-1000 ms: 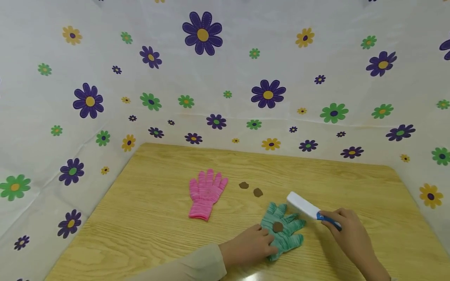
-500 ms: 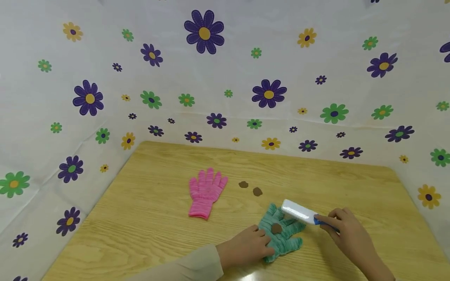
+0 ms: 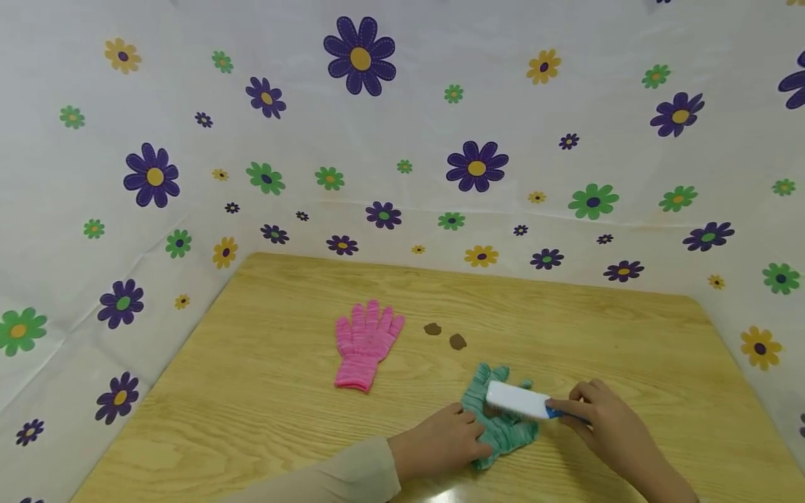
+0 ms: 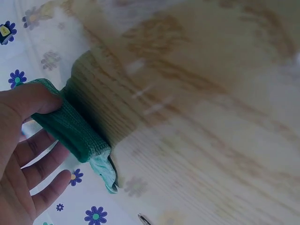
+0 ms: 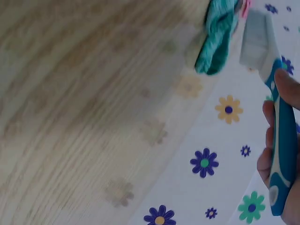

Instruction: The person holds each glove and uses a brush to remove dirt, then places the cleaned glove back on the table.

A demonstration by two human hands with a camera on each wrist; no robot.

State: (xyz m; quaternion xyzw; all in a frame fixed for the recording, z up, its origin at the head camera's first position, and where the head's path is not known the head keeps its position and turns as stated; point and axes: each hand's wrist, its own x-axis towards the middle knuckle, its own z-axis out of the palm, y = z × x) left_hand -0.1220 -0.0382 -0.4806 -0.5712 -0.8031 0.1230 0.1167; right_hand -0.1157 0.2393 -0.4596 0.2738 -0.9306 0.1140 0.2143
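Observation:
A green knitted glove (image 3: 503,440) lies on the table at front right, its fingers spread. My left hand (image 3: 443,440) pinches its cuff; in the left wrist view the thumb lies over the bunched green glove (image 4: 70,124). My right hand (image 3: 619,433) grips a scrubbing brush (image 3: 518,400) by its blue and white handle (image 5: 283,140). The white brush head overlaps the green glove's palm and hides most of the brown patch there. In the right wrist view the bristles (image 5: 255,40) stand beside the glove.
A pink knitted glove (image 3: 367,346) lies flat at left of centre. Two small brown flat pieces (image 3: 458,341) rest between the gloves. A white flower-printed sheet (image 3: 402,126) walls the wooden table (image 3: 264,419) at the back and both sides.
My right hand has moved the brush left and down, from beside the green glove's fingertips to over its palm. The left hand stays at the cuff.

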